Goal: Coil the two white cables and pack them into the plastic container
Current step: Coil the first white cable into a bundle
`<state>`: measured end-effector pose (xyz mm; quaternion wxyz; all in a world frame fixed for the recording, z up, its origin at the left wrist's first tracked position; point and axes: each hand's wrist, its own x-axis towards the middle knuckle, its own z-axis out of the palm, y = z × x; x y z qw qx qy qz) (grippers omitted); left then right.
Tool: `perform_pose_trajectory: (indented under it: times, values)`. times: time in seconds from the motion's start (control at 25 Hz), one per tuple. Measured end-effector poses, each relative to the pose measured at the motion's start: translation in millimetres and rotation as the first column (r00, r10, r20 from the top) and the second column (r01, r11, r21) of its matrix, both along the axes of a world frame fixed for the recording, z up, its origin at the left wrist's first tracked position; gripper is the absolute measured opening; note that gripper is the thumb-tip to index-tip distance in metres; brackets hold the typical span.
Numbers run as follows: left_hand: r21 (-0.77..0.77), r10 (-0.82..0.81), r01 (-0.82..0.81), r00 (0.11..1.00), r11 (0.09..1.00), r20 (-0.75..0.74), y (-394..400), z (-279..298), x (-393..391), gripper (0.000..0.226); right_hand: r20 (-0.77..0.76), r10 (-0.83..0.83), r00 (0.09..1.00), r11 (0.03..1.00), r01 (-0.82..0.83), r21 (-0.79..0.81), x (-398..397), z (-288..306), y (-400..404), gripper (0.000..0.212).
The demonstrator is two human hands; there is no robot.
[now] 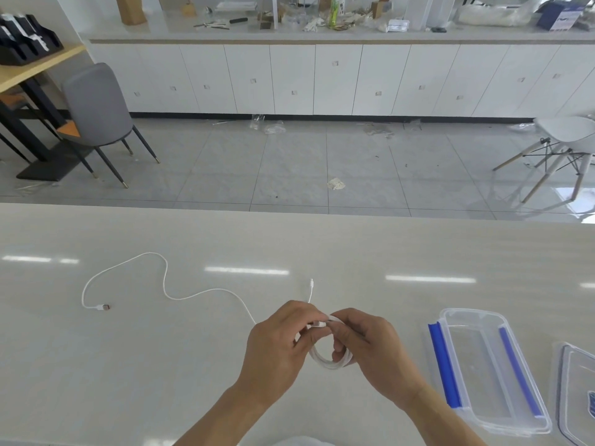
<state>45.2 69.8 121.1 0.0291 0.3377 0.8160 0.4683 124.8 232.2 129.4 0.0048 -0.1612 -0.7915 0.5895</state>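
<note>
Pale glossy tabletop (pixel 161 365): both hands, left hand (pixel 277 346) and right hand (pixel 370 342), pinch a thin white cable coil (pixel 328 360), loose cable (pixel 135 278) snaking at ten o'clock, clear container (pixel 489 371) at three

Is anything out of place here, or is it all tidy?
The worktable looks orderly: both hands hold a cable coil, the open container waits. But the floor is littered: crumpled paper and plastic wrappers lie there.

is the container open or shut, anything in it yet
Open and empty: the container sits lidless on the table, its clear floor bare, with the lid lying beside it. One cable is a coil in both hands.
</note>
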Motion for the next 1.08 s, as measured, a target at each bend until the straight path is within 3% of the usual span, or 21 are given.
perform_pose_trajectory:
  times: [0.04,0.12,0.24,0.32,0.4,0.48,0.68,0.88,1.08]
  values:
    - [0.021,0.012,-0.013,0.999,1.0,0.053,-0.1,0.4,-0.2,0.003,0.009,-0.003,1.0,0.999,0.003,-0.038,0.2,0.7,0.6,0.022]
    - [0.101,0.028,-0.062,0.952,0.993,0.305,0.6,0.5,0.2,0.009,0.018,-0.001,1.0,0.992,0.003,-0.129,1.3,3.0,1.8,0.024]
    - [0.261,-0.034,-0.168,0.779,0.951,0.626,2.8,0.0,-1.5,0.011,0.015,0.021,1.0,0.986,-0.018,-0.165,3.5,2.6,5.0,0.021]
    - [0.31,-0.115,-0.2,0.641,0.929,0.759,3.5,0.6,-3.9,0.008,0.03,0.028,0.999,0.984,-0.022,-0.174,5.3,-0.3,7.0,0.018]
    - [0.287,-0.145,-0.154,0.591,0.945,0.794,3.6,-2.3,-5.5,0.025,0.072,-0.005,0.997,0.972,0.021,-0.233,8.4,-5.4,9.1,0.017]
    - [0.236,-0.138,-0.082,0.613,0.968,0.778,4.4,-7.5,-3.8,0.037,0.12,-0.04,0.992,0.944,0.077,-0.32,11.8,-11.4,11.2,0.019]
    - [0.182,-0.097,-0.109,0.532,0.977,0.841,9.9,-34.4,6.0,0.03,0.205,-0.107,0.973,0.914,0.177,-0.365,23.5,-31.7,19.6,0.018]
    - [0.052,-0.014,-0.066,0.484,0.996,0.875,30.6,-76.7,16.7,0.024,0.335,-0.194,0.922,0.961,0.247,-0.123,46.4,-71.9,31.3,0.019]
    - [-0.079,0.074,-0.009,0.472,0.997,0.878,58.8,-127.2,40.4,0.024,0.44,-0.337,0.832,0.936,0.345,0.067,65.3,-123.5,41.9,0.015]
